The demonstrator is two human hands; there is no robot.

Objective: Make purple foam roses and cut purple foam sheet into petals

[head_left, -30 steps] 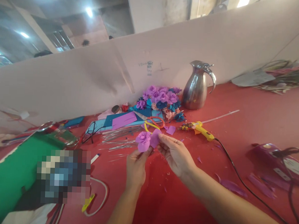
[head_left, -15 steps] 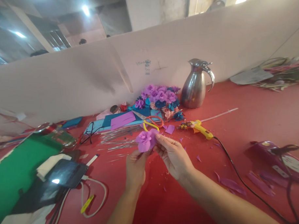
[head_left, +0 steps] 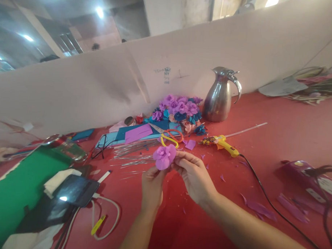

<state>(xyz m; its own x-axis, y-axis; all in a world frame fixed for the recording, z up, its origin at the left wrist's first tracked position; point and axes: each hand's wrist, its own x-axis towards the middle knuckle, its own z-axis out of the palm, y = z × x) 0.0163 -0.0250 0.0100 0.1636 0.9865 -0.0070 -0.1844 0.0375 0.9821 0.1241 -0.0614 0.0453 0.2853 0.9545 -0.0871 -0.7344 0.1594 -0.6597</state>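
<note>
Purple flower (head_left: 164,157) faces upward, held above the red bench (head_left: 189,227) just on the near side of the scissors (head_left: 164,132), whose yellow handle shows close behind the petals. From below, the left hand (head_left: 152,185) keeps a closed grip on the flower's base; the exact hold is hidden by the bloom. At the flower's right edge, the right hand (head_left: 193,174) has its grip closed, thumb and forefinger pinching the outer petal. Silvery wires (head_left: 135,149) lie to the left of the scissors. Farther back, purple, blue and pink flowers (head_left: 180,107) are heaped beside a metal jug (head_left: 218,101), and a yellow glue gun (head_left: 227,146) rests to the right.
</note>
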